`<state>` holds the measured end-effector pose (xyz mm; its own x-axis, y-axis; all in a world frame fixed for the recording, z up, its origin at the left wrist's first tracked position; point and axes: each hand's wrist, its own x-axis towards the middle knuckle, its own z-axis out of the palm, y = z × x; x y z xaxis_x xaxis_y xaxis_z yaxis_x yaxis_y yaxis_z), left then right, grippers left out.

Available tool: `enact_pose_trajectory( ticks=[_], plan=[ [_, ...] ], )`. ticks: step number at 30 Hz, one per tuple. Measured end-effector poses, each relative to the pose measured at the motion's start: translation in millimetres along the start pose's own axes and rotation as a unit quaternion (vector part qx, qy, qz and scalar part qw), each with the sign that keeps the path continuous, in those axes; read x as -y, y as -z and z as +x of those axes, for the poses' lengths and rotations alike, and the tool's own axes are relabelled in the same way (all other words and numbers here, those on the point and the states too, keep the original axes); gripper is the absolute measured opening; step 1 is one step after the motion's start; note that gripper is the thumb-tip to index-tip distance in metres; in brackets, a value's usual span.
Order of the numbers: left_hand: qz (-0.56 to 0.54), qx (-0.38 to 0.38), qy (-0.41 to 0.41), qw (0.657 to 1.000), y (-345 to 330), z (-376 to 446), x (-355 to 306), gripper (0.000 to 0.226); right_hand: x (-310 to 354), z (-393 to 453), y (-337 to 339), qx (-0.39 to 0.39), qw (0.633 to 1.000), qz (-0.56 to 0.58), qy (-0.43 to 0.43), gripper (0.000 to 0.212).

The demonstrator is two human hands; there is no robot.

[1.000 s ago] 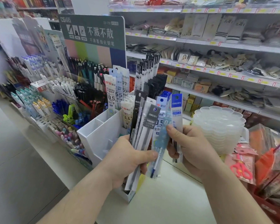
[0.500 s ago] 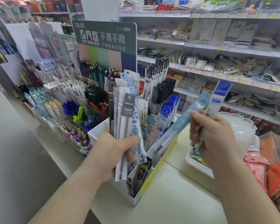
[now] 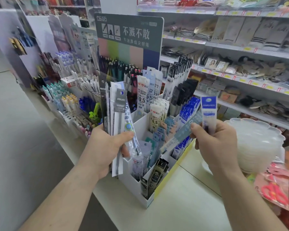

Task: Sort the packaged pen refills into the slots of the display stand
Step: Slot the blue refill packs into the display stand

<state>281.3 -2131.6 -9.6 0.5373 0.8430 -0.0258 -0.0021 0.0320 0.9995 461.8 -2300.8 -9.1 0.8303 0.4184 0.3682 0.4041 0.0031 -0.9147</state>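
Note:
A white tiered display stand (image 3: 132,182) sits at the counter's corner, its slots holding packaged pen refills in white, blue and black sleeves. My left hand (image 3: 105,145) grips an upright bundle of refill packs (image 3: 116,110) just left of the stand. My right hand (image 3: 213,142) is over the stand's right side and holds two packs. One pale blue refill pack (image 3: 182,132) slants down toward the blue-packed slots. The other, a blue-topped refill pack (image 3: 208,110), stands upright between my fingers.
Pen displays (image 3: 70,97) and a tall green sign board (image 3: 128,39) stand behind the stand. Stacked clear plastic bowls (image 3: 257,144) sit to the right, with packaged scissors (image 3: 275,190) beside them. Store shelves (image 3: 232,47) fill the background. Pale counter top (image 3: 182,205) lies in front.
The two hands separated: the left bundle shifted left and upright, the right hand drew two packs out to the right, and its slanted pack now dips lower over the stand.

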Motion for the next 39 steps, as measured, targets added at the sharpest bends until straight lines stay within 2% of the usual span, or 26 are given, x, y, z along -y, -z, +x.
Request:
enact_pose_trajectory(
  ticks=[4, 6, 9, 13, 15, 19, 21, 23, 24, 26, 28, 30, 32, 35, 37, 39],
  plan=[
    [-0.004, 0.011, 0.003, 1.000, -0.1, -2.2, 1.3, 0.011, -16.2, -6.4, -20.1, 0.003, 0.999, -0.036, -0.008, 0.029],
    [-0.011, 0.021, 0.004, 1.000, -1.1, -4.3, 0.5, 0.010, -24.1, -13.3, -34.3, 0.021, 0.998, -0.053, -0.006, 0.036],
    [-0.024, 0.046, -0.002, 0.999, -2.7, -8.9, -1.1, 0.011, -43.7, -21.8, -56.0, 0.065, 0.993, -0.097, -0.023, 0.030],
    [-0.010, 0.068, -0.012, 0.998, -3.1, -13.6, -1.4, 0.020, -65.2, -29.6, -73.1, 0.173, 0.955, -0.231, -0.071, 0.032],
    [0.006, 0.074, -0.015, 0.997, -3.5, -15.9, -2.8, 0.027, -66.9, -31.6, -75.2, 0.189, 0.940, -0.273, -0.073, 0.034],
    [0.008, 0.093, -0.020, 0.995, -3.8, -18.7, -3.5, 0.019, -50.4, -24.6, -64.1, 0.205, 0.927, -0.302, -0.091, 0.027],
    [0.011, 0.097, -0.021, 0.995, -4.9, -18.9, -4.2, 0.020, -35.8, -18.8, -51.9, 0.150, 0.952, -0.258, -0.076, 0.023],
    [0.007, 0.103, -0.017, 0.995, -6.4, -18.6, -4.6, 0.017, -16.6, -14.0, -42.8, 0.093, 0.983, -0.149, -0.054, 0.021],
    [0.004, 0.107, -0.013, 0.994, -7.1, -18.4, -4.8, 0.017, -5.0, -12.8, -40.8, 0.093, 0.991, -0.083, -0.057, 0.021],
    [0.009, 0.122, -0.007, 0.992, -8.5, -18.1, -5.3, 0.017, 15.8, -11.4, -39.9, 0.138, 0.985, 0.045, -0.090, 0.017],
    [0.025, 0.153, -0.007, 0.988, -9.9, -18.3, -7.2, 0.014, 30.4, -9.6, -40.7, 0.204, 0.961, 0.138, -0.126, 0.012],
    [0.031, 0.192, -0.003, 0.981, -11.5, -18.4, -8.1, 0.023, 35.3, -8.7, -42.2, 0.245, 0.947, 0.157, -0.135, 0.013],
    [0.037, 0.212, 0.014, 0.977, -13.2, -18.2, -8.3, 0.030, 35.4, -9.6, -44.6, 0.263, 0.949, 0.117, -0.129, 0.025],
    [0.037, 0.202, 0.027, 0.978, -14.6, -16.9, -7.6, 0.024, 40.5, -8.2, -44.9, 0.276, 0.948, 0.101, -0.122, 0.025],
    [0.019, 0.150, 0.026, 0.988, -13.3, -13.6, -6.8, 0.015, 46.6, 2.4, -37.4, 0.235, 0.952, 0.142, -0.138, 0.024],
    [-0.005, 0.089, 0.022, 0.996, -9.7, -9.0, -6.9, 0.011, 52.3, 20.2, -26.7, 0.156, 0.961, 0.182, -0.140, 0.019]
  ],
)
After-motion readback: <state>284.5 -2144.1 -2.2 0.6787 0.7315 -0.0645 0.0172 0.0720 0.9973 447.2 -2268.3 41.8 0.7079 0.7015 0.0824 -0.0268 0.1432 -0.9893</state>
